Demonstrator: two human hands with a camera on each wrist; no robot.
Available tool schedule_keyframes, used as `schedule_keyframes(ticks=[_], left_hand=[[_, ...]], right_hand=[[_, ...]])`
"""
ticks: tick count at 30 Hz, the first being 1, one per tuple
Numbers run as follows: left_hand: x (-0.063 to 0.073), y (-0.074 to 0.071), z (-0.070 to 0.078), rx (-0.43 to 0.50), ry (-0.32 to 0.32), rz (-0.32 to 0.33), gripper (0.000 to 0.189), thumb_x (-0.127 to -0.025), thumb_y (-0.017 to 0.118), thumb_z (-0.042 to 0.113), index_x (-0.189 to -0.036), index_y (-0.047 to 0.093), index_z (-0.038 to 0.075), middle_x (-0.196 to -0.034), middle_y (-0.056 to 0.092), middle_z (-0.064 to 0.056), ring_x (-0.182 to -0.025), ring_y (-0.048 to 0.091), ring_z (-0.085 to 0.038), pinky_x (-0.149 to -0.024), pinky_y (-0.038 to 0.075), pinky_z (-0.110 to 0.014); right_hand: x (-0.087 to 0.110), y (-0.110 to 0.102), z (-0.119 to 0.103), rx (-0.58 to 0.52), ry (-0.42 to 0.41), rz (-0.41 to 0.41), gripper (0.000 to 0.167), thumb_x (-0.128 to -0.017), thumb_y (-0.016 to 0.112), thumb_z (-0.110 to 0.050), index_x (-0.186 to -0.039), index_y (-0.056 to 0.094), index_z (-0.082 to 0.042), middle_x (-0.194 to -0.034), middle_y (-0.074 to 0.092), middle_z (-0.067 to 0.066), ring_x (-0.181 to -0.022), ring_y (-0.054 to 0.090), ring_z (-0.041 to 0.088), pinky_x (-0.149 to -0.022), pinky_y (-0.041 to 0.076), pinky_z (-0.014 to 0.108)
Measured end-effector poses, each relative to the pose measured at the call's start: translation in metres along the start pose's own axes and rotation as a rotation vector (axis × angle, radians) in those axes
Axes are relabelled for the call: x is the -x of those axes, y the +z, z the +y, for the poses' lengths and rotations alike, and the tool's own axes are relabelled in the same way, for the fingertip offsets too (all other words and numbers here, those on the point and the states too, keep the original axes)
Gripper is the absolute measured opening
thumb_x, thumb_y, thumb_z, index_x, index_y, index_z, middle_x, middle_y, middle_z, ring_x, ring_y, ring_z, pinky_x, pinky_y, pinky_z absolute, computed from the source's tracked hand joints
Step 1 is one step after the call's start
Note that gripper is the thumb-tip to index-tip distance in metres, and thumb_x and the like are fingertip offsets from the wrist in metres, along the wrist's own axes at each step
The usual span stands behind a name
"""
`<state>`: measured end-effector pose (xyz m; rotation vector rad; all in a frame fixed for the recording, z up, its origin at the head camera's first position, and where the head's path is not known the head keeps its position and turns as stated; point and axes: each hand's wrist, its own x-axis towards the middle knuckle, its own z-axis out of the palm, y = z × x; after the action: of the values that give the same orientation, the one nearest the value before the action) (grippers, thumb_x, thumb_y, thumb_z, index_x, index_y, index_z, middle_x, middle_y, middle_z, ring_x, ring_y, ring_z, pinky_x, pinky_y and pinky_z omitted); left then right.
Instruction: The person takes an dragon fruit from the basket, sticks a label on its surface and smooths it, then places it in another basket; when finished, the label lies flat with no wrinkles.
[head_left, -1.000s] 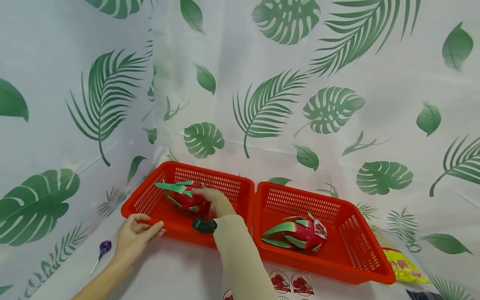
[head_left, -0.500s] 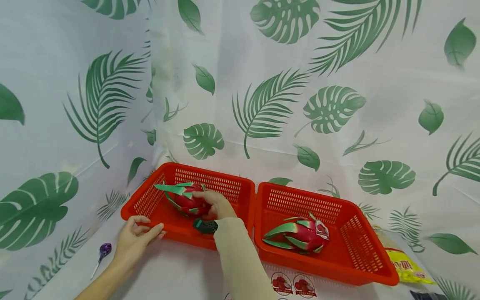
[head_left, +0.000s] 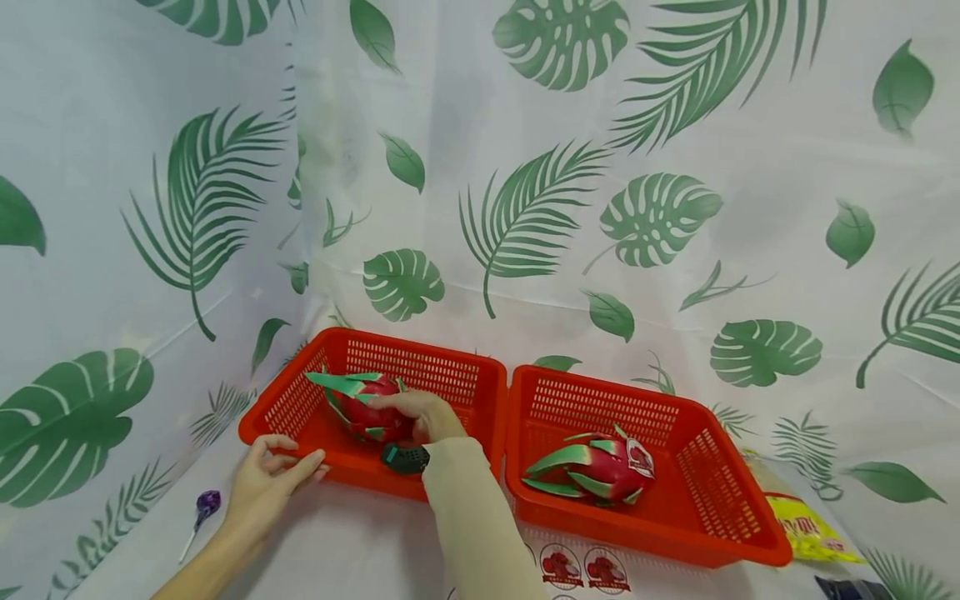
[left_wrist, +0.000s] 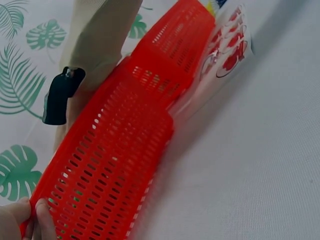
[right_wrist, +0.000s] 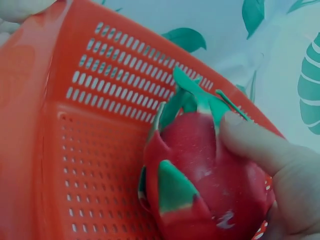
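In the head view, my right hand (head_left: 423, 414) holds a pink-red dragon fruit (head_left: 384, 427) with green scales inside the left red basket (head_left: 300, 421). The right wrist view shows the thumb (right_wrist: 250, 137) along the side of the fruit (right_wrist: 200, 160); most of the other fingers are hidden. At the basket's near left corner, my left hand (head_left: 264, 482) grips the rim, with thumb and fingers on either side of it in the left wrist view. Another dragon fruit (head_left: 603, 471), bearing a round label (head_left: 640, 458), lies in the right red basket (head_left: 667, 525).
The two baskets stand side by side against a leaf-printed cloth backdrop (head_left: 540, 325). A purple lollipop (head_left: 207, 504) lies at the left. Round dragon-fruit stickers (head_left: 561, 565) lie in front of the right basket. To its right are a yellow packet (head_left: 813, 533) and a dark packet (head_left: 851, 588).
My right hand and the dragon fruit it holds have shifted slightly to the left and nearer within the basket. The left hand keeps its grip on the rim.
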<state>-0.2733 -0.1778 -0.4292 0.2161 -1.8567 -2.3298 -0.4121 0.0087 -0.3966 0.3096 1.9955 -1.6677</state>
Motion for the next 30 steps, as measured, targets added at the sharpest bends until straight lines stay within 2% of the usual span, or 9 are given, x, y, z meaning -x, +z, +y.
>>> schedule_keyframes(ticks=[8, 15, 19, 23, 26, 30], left_hand=[[0.001, 0.001, -0.001, 0.004, 0.016, -0.002, 0.045, -0.083, 0.071, 0.003, -0.109, 0.034, 0.002, -0.083, 0.059, -0.013, -0.077, 0.069, -0.023, -0.075, 0.054, -0.033], [0.001, 0.000, -0.002, 0.004, 0.025, 0.002, 0.046, -0.083, 0.072, 0.006, -0.109, 0.034, 0.003, -0.084, 0.059, -0.013, -0.078, 0.069, -0.023, -0.075, 0.054, -0.033], [0.002, 0.002, 0.001, -0.002, 0.013, -0.003, 0.047, -0.084, 0.072, 0.010, -0.109, 0.034, 0.005, -0.085, 0.061, -0.012, -0.078, 0.069, -0.022, -0.076, 0.054, -0.032], [0.005, 0.002, 0.002, -0.012, 0.011, 0.006, 0.049, -0.082, 0.074, 0.011, -0.109, 0.034, 0.006, -0.085, 0.061, -0.012, -0.078, 0.070, -0.023, -0.076, 0.054, -0.031], [0.005, 0.002, 0.001, -0.013, 0.015, 0.011, 0.049, -0.082, 0.074, 0.011, -0.110, 0.034, 0.005, -0.084, 0.061, -0.011, -0.078, 0.070, -0.023, -0.075, 0.054, -0.031], [0.005, 0.003, 0.002, -0.007, 0.029, -0.001, 0.049, -0.082, 0.074, 0.010, -0.110, 0.034, 0.005, -0.082, 0.062, -0.009, -0.076, 0.070, -0.020, -0.073, 0.054, -0.029]], right_hand=[[-0.001, -0.001, -0.003, -0.039, 0.015, -0.009, 0.080, -0.064, 0.085, -0.040, -0.121, 0.045, -0.001, -0.105, 0.057, 0.013, -0.100, 0.051, 0.032, -0.081, 0.052, 0.044], [0.005, 0.000, -0.007, -0.041, -0.028, 0.077, 0.078, -0.059, 0.087, -0.043, -0.116, 0.050, -0.005, -0.102, 0.058, 0.012, -0.099, 0.052, 0.032, -0.072, 0.055, 0.043], [0.014, -0.008, -0.018, -0.076, -0.047, 0.091, 0.079, -0.058, 0.087, -0.043, -0.116, 0.050, -0.005, -0.102, 0.059, 0.011, -0.098, 0.053, 0.032, -0.069, 0.055, 0.043], [0.026, -0.016, -0.030, -0.098, -0.069, 0.064, 0.079, -0.059, 0.087, -0.042, -0.116, 0.049, -0.005, -0.104, 0.058, 0.011, -0.099, 0.053, 0.032, -0.070, 0.055, 0.042], [0.034, -0.022, -0.032, -0.107, -0.078, 0.045, 0.080, -0.059, 0.087, -0.042, -0.117, 0.047, -0.005, -0.105, 0.058, 0.011, -0.100, 0.052, 0.032, -0.073, 0.055, 0.043], [0.043, -0.029, -0.029, -0.099, -0.078, 0.066, 0.080, -0.059, 0.087, -0.042, -0.117, 0.047, -0.005, -0.105, 0.057, 0.010, -0.100, 0.052, 0.031, -0.074, 0.055, 0.043]])
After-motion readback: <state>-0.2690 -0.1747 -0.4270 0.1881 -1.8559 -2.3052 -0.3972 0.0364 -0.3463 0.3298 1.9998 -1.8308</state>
